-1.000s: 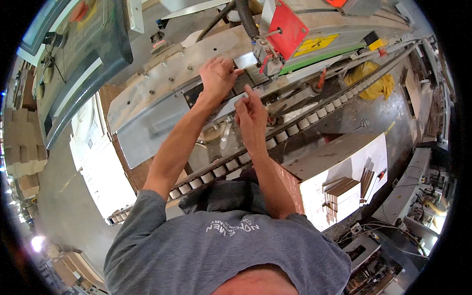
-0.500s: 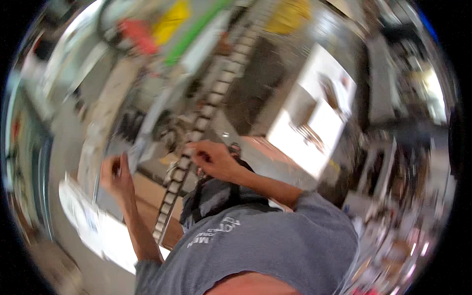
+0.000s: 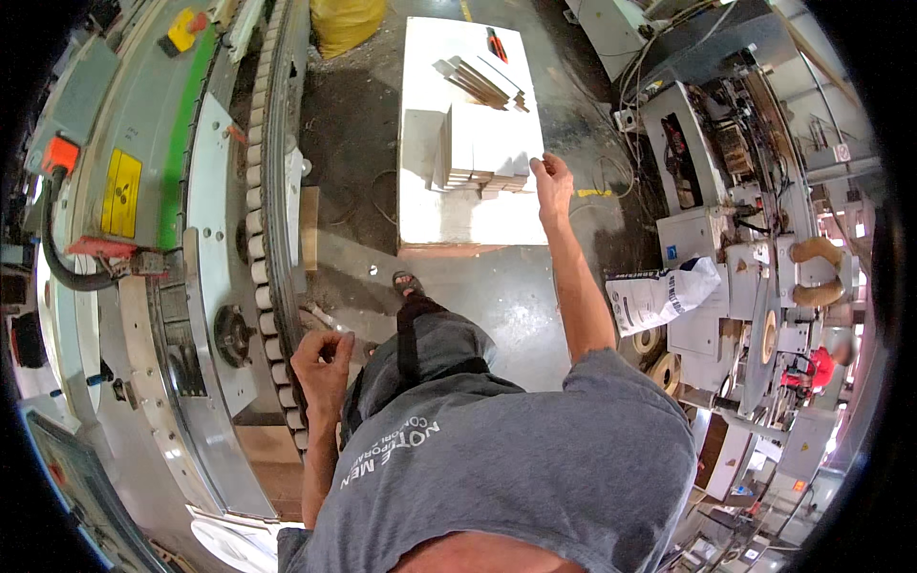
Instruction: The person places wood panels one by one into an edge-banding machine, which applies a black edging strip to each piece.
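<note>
At white panel stack (image 3: 492,143) | right hand (image 3: 552,181) open, touching stack edge | left hand (image 3: 323,358) loosely curled, empty, by conveyor (image 3: 272,191) | step: picking panel; next needs firm edge grip.

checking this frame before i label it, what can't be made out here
Head view only:
- Whether the right hand touches the stack of white panels: the fingertips sit at its edge, contact unclear.
- Whether the left hand holds anything: its curled fingers hide the grip.
- The far side of the machine: cut off by the fisheye rim.
- The person's feet: the torso covers all but one sandal.
</note>
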`<state>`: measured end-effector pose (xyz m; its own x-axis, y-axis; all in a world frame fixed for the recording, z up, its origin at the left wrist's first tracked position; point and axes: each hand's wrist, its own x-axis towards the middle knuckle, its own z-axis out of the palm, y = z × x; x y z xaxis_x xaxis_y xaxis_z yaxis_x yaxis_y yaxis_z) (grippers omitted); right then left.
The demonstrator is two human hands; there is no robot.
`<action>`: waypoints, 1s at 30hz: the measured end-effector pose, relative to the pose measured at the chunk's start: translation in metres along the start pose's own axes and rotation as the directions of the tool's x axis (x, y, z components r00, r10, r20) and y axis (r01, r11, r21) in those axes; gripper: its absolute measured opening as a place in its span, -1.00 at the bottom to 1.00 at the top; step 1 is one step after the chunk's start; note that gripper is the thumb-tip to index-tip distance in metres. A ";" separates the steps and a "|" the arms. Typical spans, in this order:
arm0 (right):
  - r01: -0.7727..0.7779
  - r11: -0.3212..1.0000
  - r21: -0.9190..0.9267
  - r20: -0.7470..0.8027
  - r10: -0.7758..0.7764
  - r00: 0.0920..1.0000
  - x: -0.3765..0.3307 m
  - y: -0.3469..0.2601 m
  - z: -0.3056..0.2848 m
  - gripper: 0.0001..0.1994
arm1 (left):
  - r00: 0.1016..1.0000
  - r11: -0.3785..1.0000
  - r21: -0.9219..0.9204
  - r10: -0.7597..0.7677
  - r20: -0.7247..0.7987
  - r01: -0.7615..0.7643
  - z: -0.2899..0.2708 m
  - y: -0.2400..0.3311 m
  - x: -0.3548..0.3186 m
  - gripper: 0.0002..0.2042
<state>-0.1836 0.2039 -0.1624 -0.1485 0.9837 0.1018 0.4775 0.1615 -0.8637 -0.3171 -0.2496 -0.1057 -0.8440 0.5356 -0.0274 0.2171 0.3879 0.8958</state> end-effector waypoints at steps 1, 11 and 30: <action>-0.027 0.986 -0.167 0.026 0.032 0.999 0.019 0.029 -0.004 -0.47 | 1.000 1.000 -0.025 -0.004 0.010 0.004 0.004 -0.007 0.005 -0.87; -0.382 0.921 0.069 0.402 0.325 0.856 0.052 0.099 -0.002 -0.55 | 0.991 0.991 -0.042 -0.128 0.034 0.130 0.025 -0.006 0.030 -0.81; -0.441 0.768 0.464 0.857 -0.264 0.443 -0.208 -0.117 0.079 -0.82 | 0.923 0.918 0.308 0.322 -0.210 -0.250 0.010 0.068 0.016 -0.35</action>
<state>-0.2768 -0.0262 -0.1216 -0.9337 0.3248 -0.1504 0.0303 -0.3468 -0.9374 -0.3108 -0.2073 -0.0500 -0.8121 0.4622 0.3562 0.5616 0.4534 0.6921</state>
